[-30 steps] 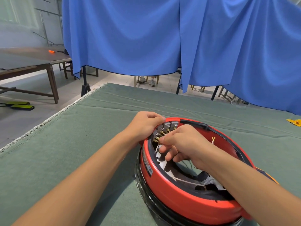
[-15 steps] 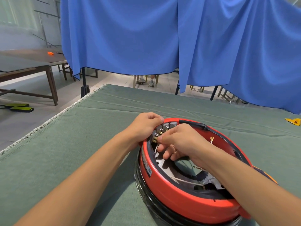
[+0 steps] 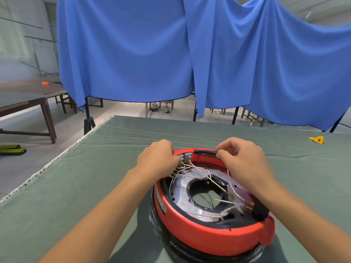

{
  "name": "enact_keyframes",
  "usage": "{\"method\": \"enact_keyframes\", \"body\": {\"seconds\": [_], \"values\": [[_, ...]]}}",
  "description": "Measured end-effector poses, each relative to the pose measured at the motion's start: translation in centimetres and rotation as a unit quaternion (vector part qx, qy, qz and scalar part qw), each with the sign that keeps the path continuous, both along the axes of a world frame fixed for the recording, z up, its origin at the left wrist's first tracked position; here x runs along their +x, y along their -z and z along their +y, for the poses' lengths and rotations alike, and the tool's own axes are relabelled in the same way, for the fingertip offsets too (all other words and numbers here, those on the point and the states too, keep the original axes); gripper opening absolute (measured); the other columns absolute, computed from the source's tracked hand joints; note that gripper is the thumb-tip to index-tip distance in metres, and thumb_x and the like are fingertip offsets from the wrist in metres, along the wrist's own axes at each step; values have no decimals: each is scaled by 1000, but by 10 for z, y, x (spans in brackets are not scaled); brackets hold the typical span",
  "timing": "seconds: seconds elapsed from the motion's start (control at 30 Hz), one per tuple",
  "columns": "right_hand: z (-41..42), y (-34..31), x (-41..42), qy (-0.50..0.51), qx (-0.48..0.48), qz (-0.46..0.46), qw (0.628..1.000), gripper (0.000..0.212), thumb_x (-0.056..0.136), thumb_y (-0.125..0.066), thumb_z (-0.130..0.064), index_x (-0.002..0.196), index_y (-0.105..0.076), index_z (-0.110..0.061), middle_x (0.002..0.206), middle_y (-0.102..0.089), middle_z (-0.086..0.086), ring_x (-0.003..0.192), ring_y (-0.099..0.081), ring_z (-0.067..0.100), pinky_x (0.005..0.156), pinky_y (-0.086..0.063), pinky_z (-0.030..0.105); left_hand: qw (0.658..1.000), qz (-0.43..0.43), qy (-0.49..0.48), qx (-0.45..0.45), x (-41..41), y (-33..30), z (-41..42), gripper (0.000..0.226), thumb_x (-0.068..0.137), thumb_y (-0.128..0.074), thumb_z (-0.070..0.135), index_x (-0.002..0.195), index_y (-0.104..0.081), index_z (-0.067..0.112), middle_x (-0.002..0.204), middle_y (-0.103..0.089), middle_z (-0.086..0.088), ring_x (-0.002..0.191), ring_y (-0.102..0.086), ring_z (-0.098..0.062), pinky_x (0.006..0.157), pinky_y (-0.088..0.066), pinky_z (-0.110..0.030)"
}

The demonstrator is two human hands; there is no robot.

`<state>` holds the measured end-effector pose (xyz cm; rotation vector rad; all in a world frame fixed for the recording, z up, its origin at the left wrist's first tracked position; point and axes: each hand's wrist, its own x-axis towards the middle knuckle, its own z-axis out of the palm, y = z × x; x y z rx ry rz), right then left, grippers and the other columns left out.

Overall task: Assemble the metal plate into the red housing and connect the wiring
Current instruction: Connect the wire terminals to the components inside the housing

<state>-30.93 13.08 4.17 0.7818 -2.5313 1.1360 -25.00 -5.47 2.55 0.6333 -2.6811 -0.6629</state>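
The red housing (image 3: 207, 238) sits on a black base on the green table. Inside it lies the silver ring-shaped metal plate (image 3: 179, 192), crossed by several thin white wires (image 3: 212, 182). A grey terminal block (image 3: 187, 157) with brass tabs sits at the far left of the rim. My left hand (image 3: 157, 161) grips the rim beside that block, its fingers curled over the edge. My right hand (image 3: 245, 162) hovers over the far right rim, thumb and forefinger pinched by the end of a black strip (image 3: 205, 152). One white wire (image 3: 230, 185) runs up under this hand; its end is hidden.
The green cloth-covered table (image 3: 76, 186) extends all around the housing. A small yellow piece (image 3: 316, 139) lies at the far right. Blue curtains (image 3: 133, 54) hang behind the table. A wooden table (image 3: 28, 95) stands on the left across the floor.
My right hand has left the terminal block and moved right to the far rim, uncovering the plate and wires. My left hand stays on the rim. The view has tilted up.
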Motion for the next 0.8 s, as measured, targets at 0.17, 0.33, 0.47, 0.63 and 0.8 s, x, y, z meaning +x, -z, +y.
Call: {"method": "enact_keyframes", "body": {"seconds": [0.17,0.33,0.47,0.63,0.8], "values": [[32,20,-19,73,110,-34,991,20,84,-61,-19,102,-63,-27,108,-66,-5,104,-58,20,87,-46,35,1000,-5,-9,-29,5,-4,9,22,87,-59,31,95,-66,11,89,-68,-7,88,-62,-30,76,-51,-36],[23,28,-28,107,8,-136,985,20,81,-59,-8,77,-61,-28,91,-73,3,85,-64,24,77,-51,32,990,43,4,-131,12,-17,29,28,92,-49,32,110,-60,15,114,-58,-6,111,-49,-28,88,-45,-39],[-8,32,-31,139,-2,-173,975,19,83,-55,-16,97,-66,-21,100,-69,5,97,-63,30,82,-49,36,986,120,100,-59,12,-28,63,18,88,-53,31,95,-66,21,95,-68,4,94,-59,-20,81,-49,-37],[-30,33,-30,68,-83,-226,968,9,87,-54,-21,86,-62,-20,96,-69,3,90,-62,26,83,-50,38,984,102,146,-24,3,-15,77,17,88,-52,26,92,-67,19,94,-70,2,92,-61,-19,84,-49,-37],[-5,41,-44,21,-111,-178,977,22,88,-52,-17,76,-69,-10,82,-71,5,87,-63,29,81,-51,42,984,81,155,-9,-2,0,71,18,90,-53,33,99,-66,24,98,-69,4,92,-61,-18,84,-48,-37]]}}
